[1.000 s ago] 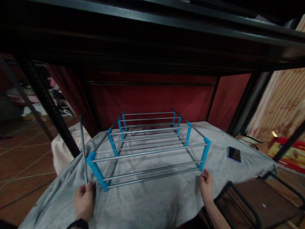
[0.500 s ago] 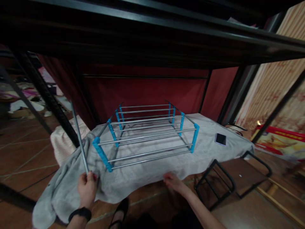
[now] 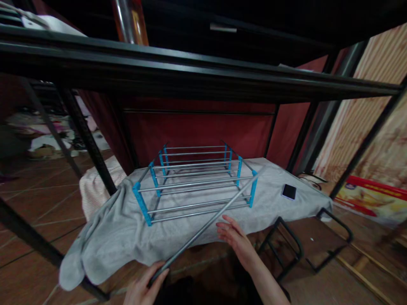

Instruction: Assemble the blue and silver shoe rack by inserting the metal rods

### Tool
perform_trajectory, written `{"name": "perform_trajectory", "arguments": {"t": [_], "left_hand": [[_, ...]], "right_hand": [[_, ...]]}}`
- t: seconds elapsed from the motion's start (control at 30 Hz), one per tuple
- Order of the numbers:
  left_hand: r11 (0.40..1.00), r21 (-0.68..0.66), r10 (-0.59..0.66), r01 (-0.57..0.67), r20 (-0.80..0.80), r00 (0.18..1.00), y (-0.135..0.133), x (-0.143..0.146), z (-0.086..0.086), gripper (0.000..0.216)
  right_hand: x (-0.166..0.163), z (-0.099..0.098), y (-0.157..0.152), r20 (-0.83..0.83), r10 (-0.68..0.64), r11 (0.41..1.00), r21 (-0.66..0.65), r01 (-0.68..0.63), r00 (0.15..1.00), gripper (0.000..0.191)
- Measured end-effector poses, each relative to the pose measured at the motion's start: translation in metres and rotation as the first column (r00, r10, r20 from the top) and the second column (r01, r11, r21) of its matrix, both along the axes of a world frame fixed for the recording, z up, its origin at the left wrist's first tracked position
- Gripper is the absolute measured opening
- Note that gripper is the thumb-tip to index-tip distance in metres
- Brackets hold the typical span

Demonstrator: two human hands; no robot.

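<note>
We seem to be positioning a loose metal tube (image 3: 208,224), pinched in our left hand (image 3: 145,285), in front of the blue-jointed rack (image 3: 197,184) on the grey blanket (image 3: 124,241); our right hand (image 3: 236,240) is spread nearby, and a two-handed hold would call for curling it

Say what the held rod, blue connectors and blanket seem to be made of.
Held rod: probably metal, smooth and grey, from its pale sheen. Blue connectors: likely plastic, given their bright colour; finish unclear at this size. Blanket: soft fabric, perhaps fleece, matte, since it drapes in folds.
</note>
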State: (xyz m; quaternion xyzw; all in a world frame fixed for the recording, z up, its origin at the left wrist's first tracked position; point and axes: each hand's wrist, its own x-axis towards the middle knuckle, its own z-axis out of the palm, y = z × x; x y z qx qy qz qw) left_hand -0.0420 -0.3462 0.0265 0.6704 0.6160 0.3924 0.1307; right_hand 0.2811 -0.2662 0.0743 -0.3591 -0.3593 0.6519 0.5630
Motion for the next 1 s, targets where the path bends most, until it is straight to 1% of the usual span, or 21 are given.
{"name": "perform_trajectory", "arguments": {"t": [0.07, 0.1, 0.17, 0.27, 0.37, 0.43, 0.5, 0.57, 0.63, 0.73, 0.8, 0.9, 1.0], "left_hand": [[0.983, 0.113, -0.123, 0.147, -0.193, 0.973, 0.017, 0.004, 0.021, 0.031], [0.966, 0.157, -0.154, 0.204, -0.279, 0.948, 0.026, 0.005, 0.031, 0.029], [0.939, 0.206, -0.174, 0.276, -0.41, 0.896, 0.047, 0.004, 0.046, 0.029], [0.939, 0.179, -0.158, 0.294, -0.535, 0.83, 0.081, 0.004, 0.059, 0.029], [0.96, 0.109, -0.139, 0.258, -0.617, 0.775, 0.117, 0.021, 0.064, 0.029], [0.965, 0.069, -0.152, 0.253, -0.638, 0.755, 0.137, 0.044, 0.063, 0.03], [0.958, 0.013, -0.212, 0.288, -0.645, 0.734, 0.152, 0.074, 0.056, 0.031], [0.944, -0.017, -0.262, 0.33, -0.647, 0.716, 0.161, 0.101, 0.044, 0.033], [0.935, -0.023, -0.282, 0.353, -0.652, 0.704, 0.166, 0.118, 0.029, 0.036], [0.94, -0.05, -0.281, 0.337, -0.675, 0.682, 0.172, 0.124, 0.01, 0.039], [0.954, -0.051, -0.248, 0.296, -0.69, 0.68, 0.177, 0.119, 0.004, 0.039], [0.967, -0.033, -0.202, 0.251, -0.697, 0.688, 0.188, 0.113, 0.001, 0.035], [0.964, -0.061, -0.231, 0.26, -0.683, 0.693, 0.195, 0.115, 0.002, 0.03]], "right_hand": [[0.012, 0.019, 0.005, -0.12, -0.034, 0.999, 0.008, 0.035, 0.992, 0.053], [0.021, 0.024, 0.01, -0.157, -0.057, 0.998, 0.011, 0.059, 0.986, 0.049], [0.04, 0.027, 0.022, -0.193, -0.121, 0.992, 0.0, 0.123, 0.974, 0.038], [0.07, 0.018, 0.048, -0.231, -0.263, 0.965, -0.057, 0.257, 0.937, 0.023], [0.088, 0.004, 0.076, -0.247, -0.391, 0.92, -0.132, 0.369, 0.887, 0.011], [0.088, -0.005, 0.092, -0.229, -0.438, 0.897, -0.168, 0.408, 0.869, 0.006], [0.079, -0.016, 0.105, -0.207, -0.448, 0.89, -0.196, 0.412, 0.87, 0.003], [0.063, -0.028, 0.113, -0.193, -0.438, 0.891, -0.222, 0.396, 0.878, 0.004], [0.046, -0.041, 0.118, -0.183, -0.414, 0.899, -0.237, 0.368, 0.892, 0.009], [0.033, -0.058, 0.121, -0.16, -0.343, 0.924, -0.234, 0.302, 0.926, 0.017], [0.037, -0.065, 0.123, -0.148, -0.326, 0.927, -0.243, 0.285, 0.934, 0.018], [0.055, -0.066, 0.132, -0.158, -0.363, 0.907, -0.287, 0.309, 0.918, 0.011], [0.074, -0.063, 0.145, -0.169, -0.423, 0.883, -0.298, 0.363, 0.89, 0.005]]}}
